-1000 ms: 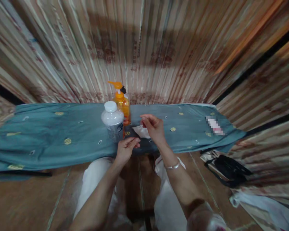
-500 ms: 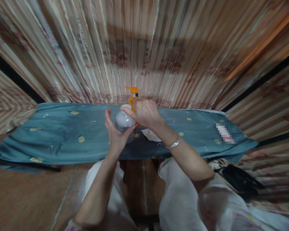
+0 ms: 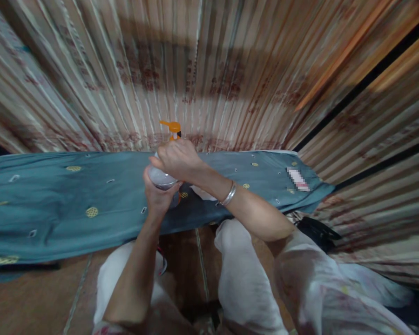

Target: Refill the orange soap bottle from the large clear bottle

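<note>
A rounded, glossy grey-white bottle (image 3: 162, 179) is between my hands above the cloth. My left hand (image 3: 157, 197) is closed around its lower side, thumb and fingers on either side of it. Over its top lies my right hand (image 3: 179, 160), fingers curled and thumb pressed against it, hiding the neck or lid. An orange pump head (image 3: 173, 127) rises just behind my right hand, and what is below it is mostly covered. Under my right wrist a white crumpled piece (image 3: 204, 193), like paper or tissue, lies on the cloth.
A teal cloth (image 3: 101, 186) with yellow and white prints covers the long narrow table. At its right end lies a blurred-out flat item (image 3: 298, 179). Striped curtains (image 3: 195, 70) hang behind, with black poles (image 3: 363, 83) at the right. A black bag (image 3: 317, 232) is at lower right.
My left hand has gone from spread fingers to wrapped around the bottle. My right hand now covers more of its top. The whole view has shifted toward the right.
</note>
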{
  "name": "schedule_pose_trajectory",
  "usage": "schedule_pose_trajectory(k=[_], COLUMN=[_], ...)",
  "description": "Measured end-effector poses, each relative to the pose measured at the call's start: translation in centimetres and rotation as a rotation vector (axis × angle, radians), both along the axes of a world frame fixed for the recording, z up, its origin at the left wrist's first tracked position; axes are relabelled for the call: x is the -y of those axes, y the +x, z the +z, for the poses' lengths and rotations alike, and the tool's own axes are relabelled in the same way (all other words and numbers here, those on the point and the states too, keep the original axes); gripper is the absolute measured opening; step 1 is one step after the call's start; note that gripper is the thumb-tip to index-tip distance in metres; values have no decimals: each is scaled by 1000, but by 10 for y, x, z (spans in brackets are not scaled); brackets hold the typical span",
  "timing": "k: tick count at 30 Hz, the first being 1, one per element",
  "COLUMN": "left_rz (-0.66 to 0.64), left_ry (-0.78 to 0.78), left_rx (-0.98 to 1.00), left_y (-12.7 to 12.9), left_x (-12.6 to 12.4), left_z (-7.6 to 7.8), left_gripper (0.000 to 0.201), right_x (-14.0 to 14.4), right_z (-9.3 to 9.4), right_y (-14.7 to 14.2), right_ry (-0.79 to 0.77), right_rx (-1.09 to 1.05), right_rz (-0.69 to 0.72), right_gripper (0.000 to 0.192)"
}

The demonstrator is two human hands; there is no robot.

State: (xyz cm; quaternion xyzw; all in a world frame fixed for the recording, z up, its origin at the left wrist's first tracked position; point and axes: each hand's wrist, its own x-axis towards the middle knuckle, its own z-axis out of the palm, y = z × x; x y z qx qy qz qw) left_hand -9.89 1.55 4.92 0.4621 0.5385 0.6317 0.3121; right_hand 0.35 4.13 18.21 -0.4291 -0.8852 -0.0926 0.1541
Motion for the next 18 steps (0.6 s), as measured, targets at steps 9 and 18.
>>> schedule_pose_trajectory(k=[9,18], left_rz=[-21,-17], left_ry=[-28,-41], left_rx=[-51,-24], left_y=[-3,-2], left_x=[-3,-2], left_z=[0,-1], left_gripper=[106,102], right_x=[-1,-9], right_z=[11,21], right_y=[2,5], right_ry=[-21,-97], right_rx=[106,164], right_rz=[-11,46], right_gripper=[41,46])
